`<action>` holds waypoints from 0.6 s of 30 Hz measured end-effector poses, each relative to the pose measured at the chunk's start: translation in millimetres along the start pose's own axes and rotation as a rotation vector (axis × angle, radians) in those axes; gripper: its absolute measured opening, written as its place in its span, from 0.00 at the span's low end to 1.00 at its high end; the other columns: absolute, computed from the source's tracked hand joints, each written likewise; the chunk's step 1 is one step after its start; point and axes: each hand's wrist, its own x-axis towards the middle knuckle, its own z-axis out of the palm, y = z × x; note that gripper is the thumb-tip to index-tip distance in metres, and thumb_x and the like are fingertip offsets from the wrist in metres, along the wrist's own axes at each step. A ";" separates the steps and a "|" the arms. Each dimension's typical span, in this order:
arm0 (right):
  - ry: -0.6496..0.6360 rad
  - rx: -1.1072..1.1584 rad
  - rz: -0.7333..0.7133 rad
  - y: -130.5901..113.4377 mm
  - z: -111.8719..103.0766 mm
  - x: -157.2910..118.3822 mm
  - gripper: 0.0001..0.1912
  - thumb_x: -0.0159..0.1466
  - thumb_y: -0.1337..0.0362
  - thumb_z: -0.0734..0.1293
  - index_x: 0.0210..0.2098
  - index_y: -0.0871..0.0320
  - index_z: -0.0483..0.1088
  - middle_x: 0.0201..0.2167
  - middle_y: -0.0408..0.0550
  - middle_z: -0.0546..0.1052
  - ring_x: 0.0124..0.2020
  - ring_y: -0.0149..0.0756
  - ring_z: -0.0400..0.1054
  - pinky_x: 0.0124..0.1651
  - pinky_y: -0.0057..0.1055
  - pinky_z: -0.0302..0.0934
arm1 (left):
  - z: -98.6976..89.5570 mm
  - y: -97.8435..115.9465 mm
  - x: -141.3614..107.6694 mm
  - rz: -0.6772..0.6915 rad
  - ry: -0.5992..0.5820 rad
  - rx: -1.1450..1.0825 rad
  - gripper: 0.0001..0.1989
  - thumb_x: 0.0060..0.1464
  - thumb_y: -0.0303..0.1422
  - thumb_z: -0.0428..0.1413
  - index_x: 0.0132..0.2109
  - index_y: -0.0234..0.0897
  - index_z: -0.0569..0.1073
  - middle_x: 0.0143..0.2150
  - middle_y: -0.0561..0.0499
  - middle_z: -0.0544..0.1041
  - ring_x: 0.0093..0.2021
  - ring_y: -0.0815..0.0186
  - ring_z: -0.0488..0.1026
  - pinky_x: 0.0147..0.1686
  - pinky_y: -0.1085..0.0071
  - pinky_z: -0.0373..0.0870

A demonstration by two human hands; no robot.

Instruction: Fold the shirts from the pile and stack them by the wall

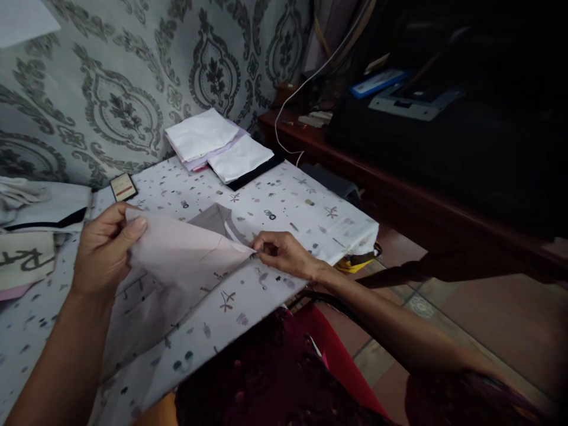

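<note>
L hand (100, 254) & R hand (286, 253) each in tight pinch on pale cloth (177, 245), prob. to keep it taut betw. them. Folded stack (202, 136) sits at back, maybe for workspace.

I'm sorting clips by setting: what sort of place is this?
Probably a room in a home, though I can't be sure: the wall has an ornate floral pattern, a printed cover lies over the work surface, and the floor is tiled.
</note>
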 end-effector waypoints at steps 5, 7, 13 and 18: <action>-0.075 0.126 0.080 -1.4 -5.3 -0.2 0.06 0.61 0.67 0.65 0.38 0.58 0.71 0.19 0.35 0.64 0.21 0.25 0.56 0.26 0.25 0.50 | 1.9 -5.7 2.5 -0.089 0.029 -0.025 0.14 0.41 0.37 0.68 0.29 0.36 0.72 0.20 0.58 0.70 0.18 0.75 0.62 0.16 0.81 0.60; -0.120 0.139 0.079 -2.0 -8.1 0.7 0.10 0.62 0.68 0.64 0.43 0.58 0.72 0.20 0.35 0.66 0.21 0.25 0.58 0.26 0.26 0.52 | 2.6 -8.2 2.8 -0.131 0.037 -0.027 0.16 0.40 0.38 0.69 0.28 0.36 0.71 0.19 0.59 0.68 0.17 0.76 0.60 0.15 0.81 0.58; -0.122 -0.046 -0.098 -0.5 -10.8 1.0 0.09 0.61 0.74 0.61 0.36 0.58 0.71 0.32 0.43 0.73 0.30 0.27 0.65 0.35 0.27 0.60 | 6.0 -19.6 5.1 -0.204 0.024 -0.008 0.17 0.41 0.39 0.68 0.30 0.36 0.70 0.20 0.59 0.68 0.17 0.75 0.61 0.15 0.81 0.59; -0.057 -0.322 -0.194 1.4 -10.5 -9.5 0.10 0.63 0.75 0.61 0.37 0.58 0.73 0.40 0.47 0.71 0.35 0.29 0.67 0.38 0.28 0.60 | 12.2 -27.8 9.2 -0.195 -0.050 0.056 0.15 0.46 0.40 0.66 0.32 0.36 0.70 0.20 0.61 0.64 0.18 0.76 0.57 0.16 0.81 0.54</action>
